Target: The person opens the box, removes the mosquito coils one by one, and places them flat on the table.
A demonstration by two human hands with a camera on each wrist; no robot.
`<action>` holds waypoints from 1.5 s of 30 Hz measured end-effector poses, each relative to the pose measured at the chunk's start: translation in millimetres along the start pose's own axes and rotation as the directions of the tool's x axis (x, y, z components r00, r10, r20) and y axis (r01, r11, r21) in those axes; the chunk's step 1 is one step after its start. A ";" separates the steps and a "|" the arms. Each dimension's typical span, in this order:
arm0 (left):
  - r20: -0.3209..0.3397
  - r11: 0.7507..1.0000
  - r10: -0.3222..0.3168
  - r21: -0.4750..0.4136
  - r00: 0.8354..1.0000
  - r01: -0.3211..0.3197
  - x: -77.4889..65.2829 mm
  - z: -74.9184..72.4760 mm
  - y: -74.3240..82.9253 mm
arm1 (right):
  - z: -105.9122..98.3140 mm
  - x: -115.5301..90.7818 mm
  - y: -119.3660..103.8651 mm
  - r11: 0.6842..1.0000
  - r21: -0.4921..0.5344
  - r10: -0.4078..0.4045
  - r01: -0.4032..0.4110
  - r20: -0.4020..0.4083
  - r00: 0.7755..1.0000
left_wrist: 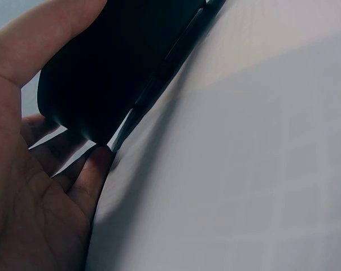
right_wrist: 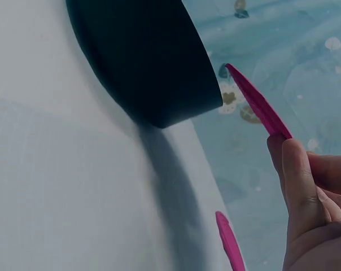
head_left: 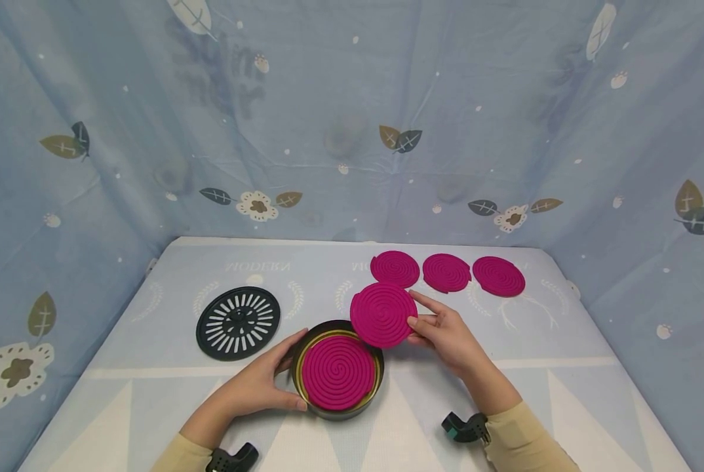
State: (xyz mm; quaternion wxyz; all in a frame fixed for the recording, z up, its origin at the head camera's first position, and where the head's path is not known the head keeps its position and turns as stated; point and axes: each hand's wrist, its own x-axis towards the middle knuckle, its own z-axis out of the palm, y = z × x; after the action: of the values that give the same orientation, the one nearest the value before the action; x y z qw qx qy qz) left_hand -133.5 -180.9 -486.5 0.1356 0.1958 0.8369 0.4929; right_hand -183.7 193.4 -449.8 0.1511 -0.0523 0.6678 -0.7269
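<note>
Between the thumb and fingers of my right hand (head_left: 446, 331), a magenta mosquito coil (head_left: 383, 314) is pinched by its right edge. It is raised beside the round black tin (head_left: 379, 387) and overlaps the tin's back right rim in the head view. My left hand (head_left: 263, 387) grips the tin from the left, thumb at the front and fingers round the back. Inside the tin's gold-coloured inner wall lies another magenta coil (head_left: 337, 372). The right wrist view catches the held coil (right_wrist: 261, 104) nearly edge-on, above and to the right of the tin's dark wall (right_wrist: 148, 62).
Three more magenta coils, a left one (head_left: 394, 269), a middle one (head_left: 446, 273) and a right one (head_left: 499, 276), lie in a row at the back of the table. A black slotted round lid (head_left: 238, 323) lies left of the tin. Patterned blue cloth (head_left: 340, 118) hangs behind.
</note>
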 end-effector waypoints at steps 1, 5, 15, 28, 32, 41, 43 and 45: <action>0.001 1.000 0.002 0.000 1.000 -0.002 -0.1 0.3 -0.2 | -1.9 0.4 1.1 1.000 0.002 -0.003 0.003 -0.011 1.000; 0.009 1.000 0.003 -0.004 1.000 -0.003 0.2 0.9 -1.6 | -8.8 1.9 4.9 1.000 0.022 -0.006 0.007 -0.060 0.998; 0.006 1.000 0.008 0.002 1.000 -0.009 -0.1 -0.1 -2.3 | -23.3 4.8 12.6 0.996 0.087 0.033 -0.024 -0.108 0.994; 0.004 1.000 0.012 0.010 1.000 -0.012 0.6 -0.1 -3.8 | -36.6 9.4 28.3 0.993 0.062 0.105 -0.096 -0.162 0.981; 0.002 1.000 -0.003 0.010 1.000 0.003 0.8 -0.1 -2.3 | -38.6 10.1 31.1 0.992 0.058 0.121 -0.113 -0.162 0.979; -0.001 1.000 -0.008 0.008 1.000 0.008 0.7 -0.1 -1.4 | -41.1 13.2 36.3 0.992 0.016 0.125 -0.124 -0.162 0.979; -0.003 1.000 -0.008 0.009 1.000 0.008 0.6 -0.1 -1.2 | -41.0 13.6 36.4 0.992 0.007 0.127 -0.127 -0.161 0.979; -0.005 1.000 -0.005 0.010 1.000 0.005 0.7 0.0 -0.8 | -41.0 13.8 36.2 0.991 -0.004 0.129 -0.131 -0.159 0.979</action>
State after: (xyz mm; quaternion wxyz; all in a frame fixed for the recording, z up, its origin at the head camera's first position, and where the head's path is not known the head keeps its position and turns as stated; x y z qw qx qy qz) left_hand -134.3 -180.9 -487.3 0.1341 0.1931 0.8401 0.4888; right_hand -202.8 226.3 -491.5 0.1441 0.0483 0.6851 -0.7124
